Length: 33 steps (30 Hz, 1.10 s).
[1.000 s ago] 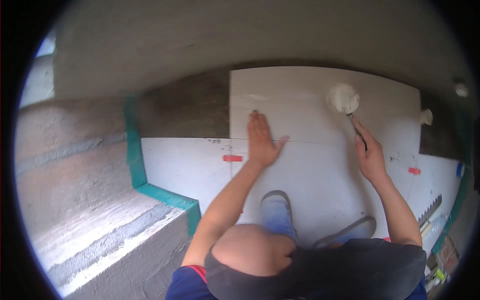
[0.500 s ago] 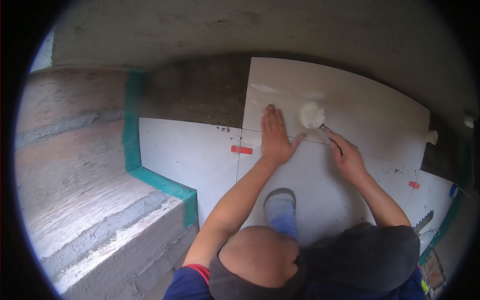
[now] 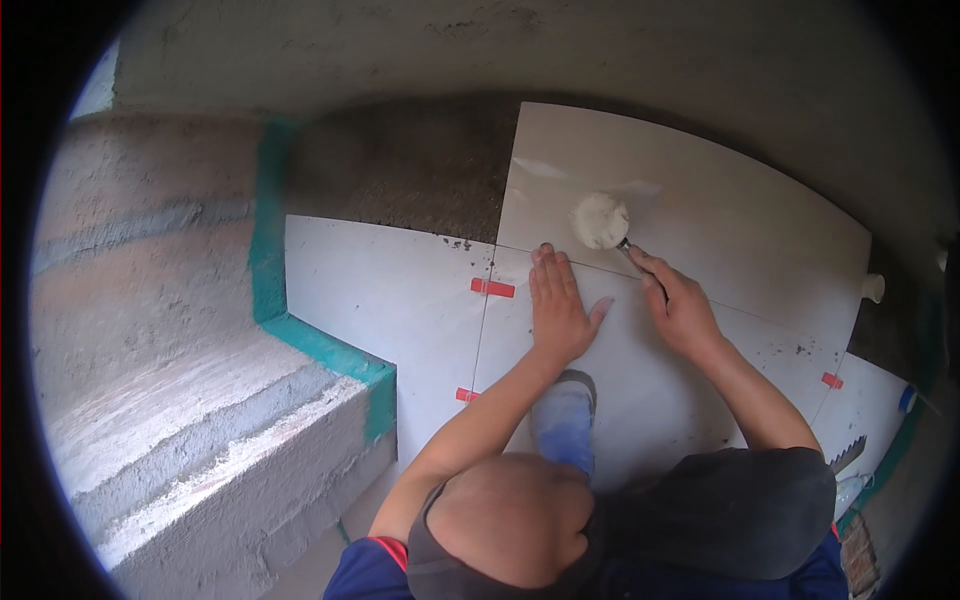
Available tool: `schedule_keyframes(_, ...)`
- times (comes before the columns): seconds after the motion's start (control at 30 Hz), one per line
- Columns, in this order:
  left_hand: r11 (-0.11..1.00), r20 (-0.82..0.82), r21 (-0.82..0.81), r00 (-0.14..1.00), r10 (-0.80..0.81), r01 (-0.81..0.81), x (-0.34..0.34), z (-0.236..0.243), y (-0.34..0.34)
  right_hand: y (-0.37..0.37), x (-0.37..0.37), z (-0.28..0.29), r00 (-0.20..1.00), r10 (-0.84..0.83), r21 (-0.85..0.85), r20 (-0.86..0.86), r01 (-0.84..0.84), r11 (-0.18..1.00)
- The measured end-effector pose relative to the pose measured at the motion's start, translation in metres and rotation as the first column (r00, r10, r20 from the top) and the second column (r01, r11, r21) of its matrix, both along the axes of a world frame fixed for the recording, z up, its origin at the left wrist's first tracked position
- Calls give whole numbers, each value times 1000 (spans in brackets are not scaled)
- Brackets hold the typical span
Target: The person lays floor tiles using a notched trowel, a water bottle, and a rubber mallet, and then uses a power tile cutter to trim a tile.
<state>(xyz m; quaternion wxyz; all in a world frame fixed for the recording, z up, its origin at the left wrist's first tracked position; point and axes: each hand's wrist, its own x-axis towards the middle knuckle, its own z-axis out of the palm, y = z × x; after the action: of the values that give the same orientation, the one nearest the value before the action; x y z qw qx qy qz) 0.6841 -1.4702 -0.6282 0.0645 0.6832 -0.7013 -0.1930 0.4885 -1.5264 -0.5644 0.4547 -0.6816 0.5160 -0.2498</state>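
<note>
My left hand (image 3: 562,312) lies flat on the near white floor tile (image 3: 640,345), fingers stretched out and fingertips at the joint with the far tile. My right hand (image 3: 684,312) is wrapped round the dark handle of a rubber mallet (image 3: 601,221) with a round white head. The mallet head is over the left part of the large far tile (image 3: 750,205); whether it touches the surface I cannot tell. Red tile-levelling wedges (image 3: 492,288) sit across the joint left of my left hand.
Bare dark mortar bed (image 3: 400,170) lies left of the far tile. Green-edged rough steps (image 3: 200,400) stand at the left. A notched trowel (image 3: 848,455) lies at the right, and a white cylindrical piece (image 3: 873,288) sits by the far tile's right edge. My shoe (image 3: 563,425) rests on the tile.
My left hand has drawn back from the far tile onto the near one. The mallet head has shifted left along the far tile. The view has moved slightly.
</note>
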Motion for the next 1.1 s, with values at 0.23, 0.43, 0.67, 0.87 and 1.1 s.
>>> schedule_keyframes(0.23,997,-33,-76,999,0,-2,0,-1,0,-6,0,3,998,-2,99,-57,7,995)
schedule_keyframes(0.43,996,-38,-85,999,-3,0,0,3,-1,-4,-2,0,996,20,85,-88,-13,996)
schedule_keyframes(0.67,994,71,-4,992,105,-105,19,6,-26,6,-16,-1,991,-31,158,-130,51,986)
schedule_keyframes(0.87,932,133,86,931,340,-353,22,9,-37,11,-18,6,990,-41,174,-134,65,983)
schedule_keyframes(1.1,990,27,40,991,132,-133,3,13,-15,-2,-9,30,976,56,451,-212,48,891)
